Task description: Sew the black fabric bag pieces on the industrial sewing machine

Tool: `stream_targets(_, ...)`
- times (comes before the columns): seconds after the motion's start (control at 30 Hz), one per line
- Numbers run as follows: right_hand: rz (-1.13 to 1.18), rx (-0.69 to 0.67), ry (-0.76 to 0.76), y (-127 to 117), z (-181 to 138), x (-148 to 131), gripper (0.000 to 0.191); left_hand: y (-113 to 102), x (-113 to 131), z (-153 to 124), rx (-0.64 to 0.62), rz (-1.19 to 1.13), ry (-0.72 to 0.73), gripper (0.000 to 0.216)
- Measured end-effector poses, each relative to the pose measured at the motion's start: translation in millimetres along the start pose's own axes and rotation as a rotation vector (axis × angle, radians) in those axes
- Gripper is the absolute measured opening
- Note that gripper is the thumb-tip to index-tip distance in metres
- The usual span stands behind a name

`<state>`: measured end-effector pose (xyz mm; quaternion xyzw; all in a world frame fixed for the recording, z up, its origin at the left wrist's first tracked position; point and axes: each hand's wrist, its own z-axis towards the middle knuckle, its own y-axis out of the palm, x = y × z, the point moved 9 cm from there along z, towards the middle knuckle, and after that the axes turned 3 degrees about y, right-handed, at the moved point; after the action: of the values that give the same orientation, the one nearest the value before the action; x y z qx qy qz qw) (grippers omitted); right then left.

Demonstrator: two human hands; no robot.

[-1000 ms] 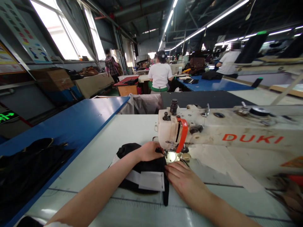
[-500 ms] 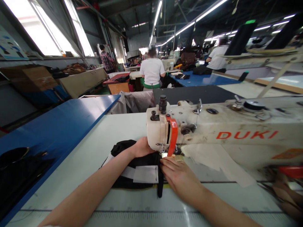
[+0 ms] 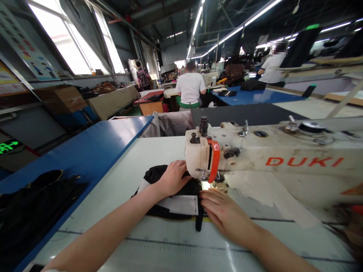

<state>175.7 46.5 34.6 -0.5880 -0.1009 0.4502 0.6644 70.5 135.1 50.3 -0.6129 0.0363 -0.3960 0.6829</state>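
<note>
A black fabric piece (image 3: 159, 175) with a white label patch (image 3: 183, 204) lies on the pale sewing table (image 3: 136, 158), under the head of a cream sewing machine (image 3: 255, 158) marked DUKI. My left hand (image 3: 172, 177) lies flat on the fabric just left of the needle, fingers spread. Flat on the fabric's right edge rests my right hand (image 3: 222, 211), directly in front of the presser foot (image 3: 208, 185). An orange guard (image 3: 214, 164) sits on the machine head above the needle.
A blue table (image 3: 93, 147) runs along the left with dark fabric piled (image 3: 34, 204) on its near end. A grey cloth bin (image 3: 172, 122) stands behind the table. Other people work at stations farther back, one in a white shirt (image 3: 190, 88).
My left hand has slid back from beside the machine head and flattened on the fabric. My right hand stays by the presser foot. The camera view has shifted slightly.
</note>
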Motion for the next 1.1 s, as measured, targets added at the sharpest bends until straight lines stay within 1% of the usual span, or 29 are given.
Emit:
stream_targets(0.03,0.009,-0.003,-0.004,-1.4,-0.1,-2.2,0.022,-8.7,7.5,-13.2,0.037,0.025,0.015,0.023)
stream_targets(0.1,0.011,-0.010,-0.002,-3.2,-0.1,-5.5,0.022,-19.0,21.5,-43.4,0.073,0.008,0.031,0.020)
stream_targets(0.13,0.005,-0.015,0.002,-3.4,0.1,-6.6,0.021,-19.3,26.4,-58.3,0.065,-0.014,0.023,0.021)
stream_targets(0.2,-0.015,-0.026,0.005,-3.0,0.5,-8.7,0.021,-16.3,33.1,-83.6,0.054,-0.029,0.002,0.030)
stream_targets(0.27,-0.036,-0.036,0.001,-1.7,0.9,-10.9,0.022,-12.9,35.2,-98.9,0.065,-0.028,-0.026,0.036)
stream_targets(0.33,-0.053,-0.046,-0.006,-0.3,0.9,-12.7,0.024,-12.2,33.7,-103.6,0.087,-0.055,-0.057,0.032)
stream_targets(0.47,-0.054,-0.047,-0.008,-0.7,-0.4,-15.5,0.026,-16.2,31.4,-94.5,0.095,-0.149,-0.087,0.013)
stream_targets(0.53,-0.049,-0.043,-0.004,-2.0,-1.0,-16.7,0.027,-21.6,33.3,-87.7,0.137,-0.159,-0.095,0.013)
stream_targets(0.63,-0.049,-0.045,-0.003,-2.7,-1.8,-18.5,0.029,-28.1,41.7,-78.5,0.250,-0.126,-0.101,0.015)
stream_targets(0.73,-0.041,-0.048,0.002,-2.5,-3.3,-18.8,0.031,-24.4,57.1,-73.8,0.298,-0.089,-0.038,0.018)
stream_targets(0.83,-0.027,-0.044,0.012,-2.5,-5.0,-17.5,0.032,-21.3,61.9,-84.3,0.330,-0.034,-0.002,0.014)
stream_targets(0.9,-0.013,-0.041,0.013,-2.4,-5.5,-16.7,0.032,-22.3,54.5,-98.5,0.355,0.031,-0.039,0.015)
stream_targets(0.93,-0.005,-0.041,0.009,-2.2,-5.4,-16.7,0.032,-22.1,49.7,-105.5,0.351,0.064,-0.061,0.020)
stream_targets(1.0,0.005,-0.049,0.000,-1.5,-4.9,-16.9,0.033,-19.6,41.1,-115.5,0.314,0.110,-0.090,0.029)
stream_targets(1.03,0.008,-0.054,-0.004,-1.1,-4.6,-17.0,0.032,-17.6,37.8,-118.0,0.290,0.117,-0.099,0.030)
stream_targets(1.1,0.010,-0.061,-0.009,-0.8,-4.1,-17.4,0.030,-13.6,32.7,-118.0,0.249,0.089,-0.118,0.026)
